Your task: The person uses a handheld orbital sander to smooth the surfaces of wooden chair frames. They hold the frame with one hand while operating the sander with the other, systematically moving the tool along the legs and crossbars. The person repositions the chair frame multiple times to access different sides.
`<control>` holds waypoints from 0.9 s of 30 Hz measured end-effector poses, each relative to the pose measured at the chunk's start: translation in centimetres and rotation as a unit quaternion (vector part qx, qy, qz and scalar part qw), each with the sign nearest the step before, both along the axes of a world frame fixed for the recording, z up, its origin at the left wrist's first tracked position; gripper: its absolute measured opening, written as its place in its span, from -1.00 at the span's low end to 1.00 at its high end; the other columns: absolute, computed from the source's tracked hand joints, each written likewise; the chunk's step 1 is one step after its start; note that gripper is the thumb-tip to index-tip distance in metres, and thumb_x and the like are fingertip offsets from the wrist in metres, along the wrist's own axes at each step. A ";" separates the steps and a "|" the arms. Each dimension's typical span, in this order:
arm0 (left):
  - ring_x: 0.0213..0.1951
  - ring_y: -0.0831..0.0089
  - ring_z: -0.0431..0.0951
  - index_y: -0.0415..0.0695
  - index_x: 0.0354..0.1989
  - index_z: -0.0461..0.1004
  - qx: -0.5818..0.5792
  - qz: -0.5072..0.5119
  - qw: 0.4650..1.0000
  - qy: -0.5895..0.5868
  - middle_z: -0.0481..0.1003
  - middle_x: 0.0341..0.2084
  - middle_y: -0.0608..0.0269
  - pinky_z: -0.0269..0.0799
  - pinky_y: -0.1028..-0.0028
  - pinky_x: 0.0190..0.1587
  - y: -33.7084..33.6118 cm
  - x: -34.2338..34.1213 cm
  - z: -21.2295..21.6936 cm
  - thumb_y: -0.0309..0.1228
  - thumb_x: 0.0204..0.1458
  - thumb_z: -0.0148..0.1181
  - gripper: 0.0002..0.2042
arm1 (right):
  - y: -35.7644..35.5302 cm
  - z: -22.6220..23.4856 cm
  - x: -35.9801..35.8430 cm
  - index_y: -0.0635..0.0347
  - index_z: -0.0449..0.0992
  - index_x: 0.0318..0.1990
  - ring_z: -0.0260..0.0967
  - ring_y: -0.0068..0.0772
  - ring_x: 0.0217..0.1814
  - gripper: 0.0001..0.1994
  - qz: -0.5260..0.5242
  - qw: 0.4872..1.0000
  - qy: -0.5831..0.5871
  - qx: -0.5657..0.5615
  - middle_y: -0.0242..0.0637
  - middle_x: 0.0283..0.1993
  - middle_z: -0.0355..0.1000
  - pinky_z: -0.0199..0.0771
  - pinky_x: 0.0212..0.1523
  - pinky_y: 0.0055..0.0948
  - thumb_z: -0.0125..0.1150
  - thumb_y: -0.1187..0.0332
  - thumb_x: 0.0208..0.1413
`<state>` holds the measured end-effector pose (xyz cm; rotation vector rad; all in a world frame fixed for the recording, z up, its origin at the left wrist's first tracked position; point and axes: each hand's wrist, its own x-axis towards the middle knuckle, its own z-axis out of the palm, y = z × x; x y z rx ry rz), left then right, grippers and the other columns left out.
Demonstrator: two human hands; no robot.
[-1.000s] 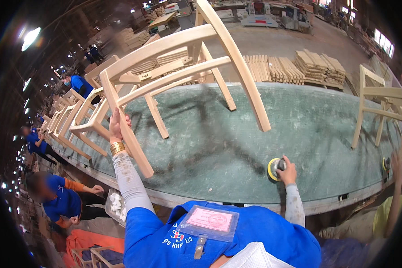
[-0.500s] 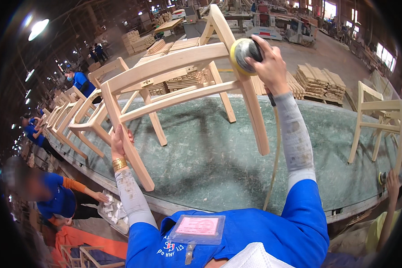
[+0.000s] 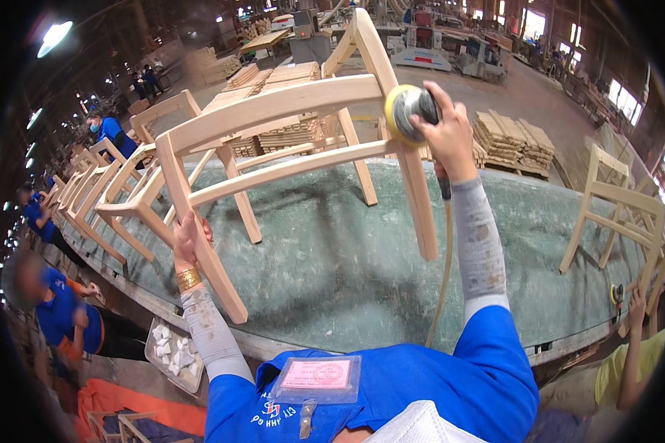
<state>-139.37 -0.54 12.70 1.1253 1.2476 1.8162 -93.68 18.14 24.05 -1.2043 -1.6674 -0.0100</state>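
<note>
A pale bare-wood chair frame [image 3: 292, 97] stands tilted up in front of me above the green worktable [image 3: 325, 273]. My left hand [image 3: 191, 240] is closed round its near left leg, below the lower rail. My right hand [image 3: 448, 136] grips a round sander [image 3: 412, 114] from above. Its yellow-edged pad rests against the outer side of the right leg, near the joint with the curved upper rail. A hose [image 3: 448, 258] hangs from the sander down over the table. My fingers on the far side of the left leg are partly hidden.
A row of similar chair frames [image 3: 118, 199] runs along the left. At the right, a co-worker's hand [image 3: 637, 306] is by another chair [image 3: 617, 196], near a second sander [image 3: 616, 294]. A tray of white pieces [image 3: 174, 354] stands lower left. Stacked boards [image 3: 513, 140] lie beyond the table.
The sander has slid slightly down the right leg. The co-worker at left has drawn a hand back from the tray. At right, the other chair has tilted and the second sander now sits apart from the hand.
</note>
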 end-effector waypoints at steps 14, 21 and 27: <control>-0.70 0.48 0.39 -0.23 -0.18 0.25 0.000 0.011 1.000 0.008 0.34 -0.70 0.22 0.38 0.53 -0.64 0.2 0.8 0.0 -0.07 0.09 0.09 -0.57 | -1.1 0.8 -1.4 -0.43 0.31 0.15 0.43 0.07 -0.27 -0.34 -0.037 0.998 -0.033 0.049 -0.05 -0.16 0.28 0.48 -0.20 -0.15 0.39 0.22 -0.22; -0.68 0.46 0.41 -0.18 -0.26 0.26 -0.024 0.019 0.998 -0.063 0.36 -0.67 0.21 0.38 0.53 -0.66 -0.4 -1.2 -1.9 -0.09 0.09 0.08 -0.63 | -4.6 2.6 -9.3 -0.31 0.34 0.13 0.43 -0.12 -0.21 -0.36 0.095 0.993 -0.012 0.066 -0.10 -0.18 0.33 0.49 -0.17 -0.25 0.41 0.26 -0.22; -0.63 0.42 0.39 -0.18 -0.18 0.23 -0.008 -0.039 0.999 0.001 0.34 -0.63 0.18 0.39 0.45 -0.59 -0.7 -0.9 -0.8 -0.03 0.12 0.02 -0.59 | -4.0 4.9 -14.2 -0.30 0.30 0.11 0.48 -0.01 -0.38 -0.45 -0.006 0.998 0.055 0.039 0.08 -0.10 0.19 0.55 -0.38 -0.24 0.13 0.48 -0.09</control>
